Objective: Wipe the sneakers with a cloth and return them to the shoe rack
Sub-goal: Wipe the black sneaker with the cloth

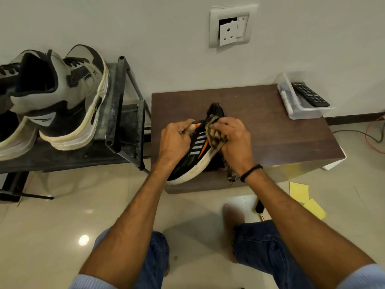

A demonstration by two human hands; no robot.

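Head view: black sneaker (pixel 194 158), white sole, orange stripe; left hand (pixel 177 140) grips it, right hand (pixel 233 138) fingers pinch cloth (pixel 215 135) at three o'clock.

Black sneaker (pixel 195 157) w/ white sole tilted on dark wood table (pixel 281 130), left hand (pixel 177 140) gripping its upper, right hand (pixel 233 138) pressing patterned cloth (pixel 214 132) to its side, grey sneakers (pixel 62 97) on shoe rack (pixel 123 105) at left, remote (pixel 310 94) in clear tray (pixel 291 105)
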